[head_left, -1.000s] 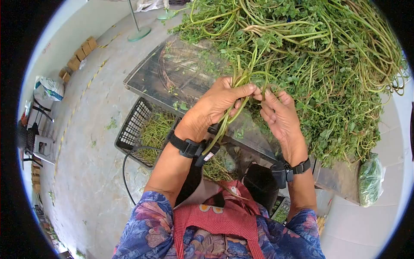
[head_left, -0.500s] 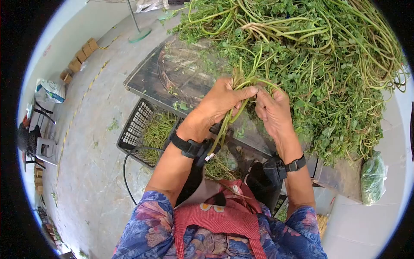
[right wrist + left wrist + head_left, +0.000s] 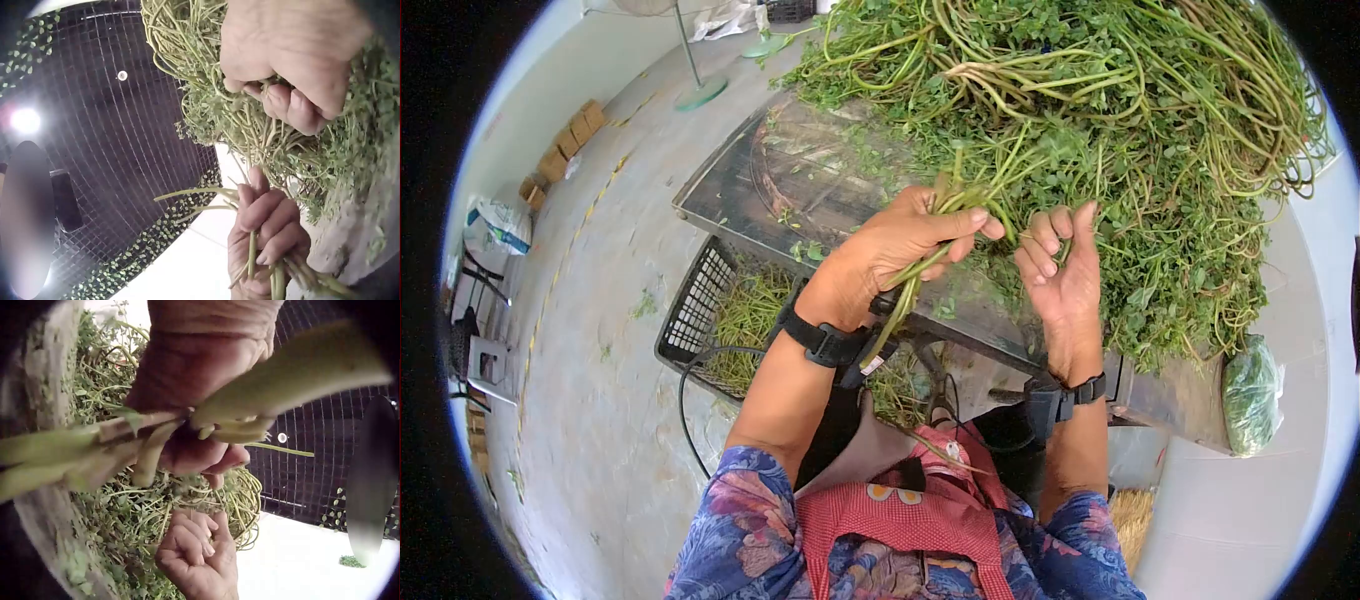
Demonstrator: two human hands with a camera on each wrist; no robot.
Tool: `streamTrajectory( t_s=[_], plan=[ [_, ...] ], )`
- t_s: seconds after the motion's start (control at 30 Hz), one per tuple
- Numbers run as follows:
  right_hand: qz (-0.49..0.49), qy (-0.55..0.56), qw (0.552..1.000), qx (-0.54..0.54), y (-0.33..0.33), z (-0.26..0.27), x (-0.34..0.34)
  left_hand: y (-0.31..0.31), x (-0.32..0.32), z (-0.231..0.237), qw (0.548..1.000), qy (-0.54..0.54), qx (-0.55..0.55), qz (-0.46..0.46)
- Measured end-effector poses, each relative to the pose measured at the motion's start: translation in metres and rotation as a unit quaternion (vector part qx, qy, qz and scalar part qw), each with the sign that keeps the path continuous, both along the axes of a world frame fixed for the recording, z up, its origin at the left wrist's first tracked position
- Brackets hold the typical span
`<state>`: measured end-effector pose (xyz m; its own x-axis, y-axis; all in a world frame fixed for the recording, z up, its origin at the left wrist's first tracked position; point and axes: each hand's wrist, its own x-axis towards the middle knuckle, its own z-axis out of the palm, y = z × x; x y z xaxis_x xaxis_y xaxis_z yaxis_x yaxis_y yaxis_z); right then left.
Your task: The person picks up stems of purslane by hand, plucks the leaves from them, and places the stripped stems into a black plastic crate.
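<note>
My left hand (image 3: 910, 238) grips a small bunch of green stems (image 3: 900, 300), thumb laid across them; the cut ends hang below the palm. In the left wrist view the stems (image 3: 69, 456) cross close to the lens. To the right, my right hand (image 3: 1062, 265) is raised palm up with curled fingers and the thumb upright, apart from the left hand. The right wrist view shows the right hand (image 3: 294, 56) with its fingers bent around a bit of green. Behind both hands lies a large heap of leafy stems (image 3: 1100, 130).
The dark table (image 3: 730, 190) carries scattered leaf bits. Below its left edge stands a black crate (image 3: 685, 310) holding stems. A plastic bag of greens (image 3: 1252, 400) sits at the right end. Cartons (image 3: 565, 145) and a stand base (image 3: 700, 93) are on the floor.
My right hand has drawn away from the left hand toward the right, and its thumb has lifted. The left hand keeps its hold on the stems. The whole view has shifted slightly.
</note>
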<state>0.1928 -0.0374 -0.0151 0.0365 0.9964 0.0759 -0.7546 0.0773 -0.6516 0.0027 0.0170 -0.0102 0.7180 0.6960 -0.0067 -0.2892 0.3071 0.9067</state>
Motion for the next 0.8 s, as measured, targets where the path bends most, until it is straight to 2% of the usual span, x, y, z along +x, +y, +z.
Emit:
streamTrajectory(
  t_s=[0.1,0.13,0.17,0.2,0.23,0.27,0.3,0.37,0.43,0.5,0.6,0.73,0.8],
  plan=[
    [-0.019,-0.021,0.999,0.026,-0.008,0.012,0.006,0.002,-0.005,0.000,1.000,-0.022,0.000,-0.021],
    [-0.090,-0.157,0.983,0.033,-0.013,0.020,0.007,0.002,-0.005,0.001,0.999,-0.026,0.001,-0.021],
    [-0.159,-0.288,0.943,0.039,-0.017,0.027,0.007,0.002,-0.005,0.001,1.000,-0.018,-0.005,-0.017],
    [-0.204,-0.315,0.924,0.081,-0.019,0.026,0.014,0.002,-0.006,0.001,1.000,-0.009,-0.010,-0.013],
    [-0.203,-0.316,0.923,0.081,-0.018,0.028,0.014,0.002,-0.006,0.001,1.000,-0.011,-0.011,-0.013],
    [-0.318,-0.504,0.780,0.191,-0.019,0.039,0.007,0.001,-0.006,0.000,1.000,-0.011,-0.004,-0.007],
    [-0.407,-0.651,0.574,0.284,-0.020,0.047,0.000,0.001,-0.006,-0.001,1.000,-0.010,0.003,-0.003],
    [-0.419,-0.641,0.592,0.250,-0.027,0.051,-0.012,0.000,-0.006,-0.001,1.000,0.000,0.015,-0.002],
    [-0.403,-0.696,0.532,0.263,-0.028,0.054,-0.019,-0.001,-0.006,0.003,1.000,0.007,0.028,0.002],
    [-0.392,-0.714,0.521,0.254,-0.021,0.048,-0.017,-0.005,-0.006,0.006,0.998,0.041,0.034,0.020],
    [-0.354,-0.781,0.463,0.226,-0.006,0.032,-0.003,-0.001,-0.008,-0.001,0.999,0.039,0.022,0.009],
    [-0.307,-0.804,0.461,0.217,-0.003,0.022,0.003,0.001,-0.010,-0.002,1.000,-0.001,0.007,0.024],
    [-0.303,-0.808,0.445,0.240,-0.002,0.016,0.007,0.001,-0.006,-0.005,0.999,-0.006,-0.014,0.034]
  ],
)
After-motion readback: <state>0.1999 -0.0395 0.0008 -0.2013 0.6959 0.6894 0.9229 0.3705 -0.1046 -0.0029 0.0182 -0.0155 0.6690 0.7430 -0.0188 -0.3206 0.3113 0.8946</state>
